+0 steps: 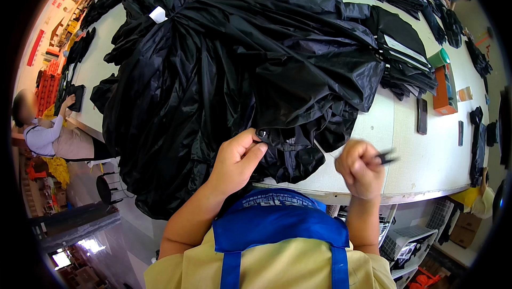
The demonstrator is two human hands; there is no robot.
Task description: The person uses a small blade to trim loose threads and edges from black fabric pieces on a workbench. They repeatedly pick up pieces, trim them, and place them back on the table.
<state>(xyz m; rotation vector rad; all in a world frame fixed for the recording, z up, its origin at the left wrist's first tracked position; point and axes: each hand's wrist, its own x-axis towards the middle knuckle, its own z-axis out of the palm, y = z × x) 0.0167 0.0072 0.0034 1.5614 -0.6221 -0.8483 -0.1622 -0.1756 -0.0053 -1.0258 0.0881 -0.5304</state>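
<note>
A large heap of black, shiny fabric [213, 65] covers the middle of the table and hangs over its near edge on the left. My left hand [237, 161] pinches the edge of this black fabric between thumb and forefinger, beside a small shiny round spot on it. To the right, my right hand [360, 166] is raised apart from the fabric, closed on a small dark tool [387, 157]. Motion smears the tool, so its kind is not clear. A white tag [158, 15] shows on the heap at the upper left.
Folded black garments [402, 49] are stacked at the right, near an orange box [444, 94], a green tape roll [439, 58] and a dark phone [422, 116]. The white table [397, 174] curves along its near edge. A person [50, 134] works at the left; wire baskets [413, 238] stand below right.
</note>
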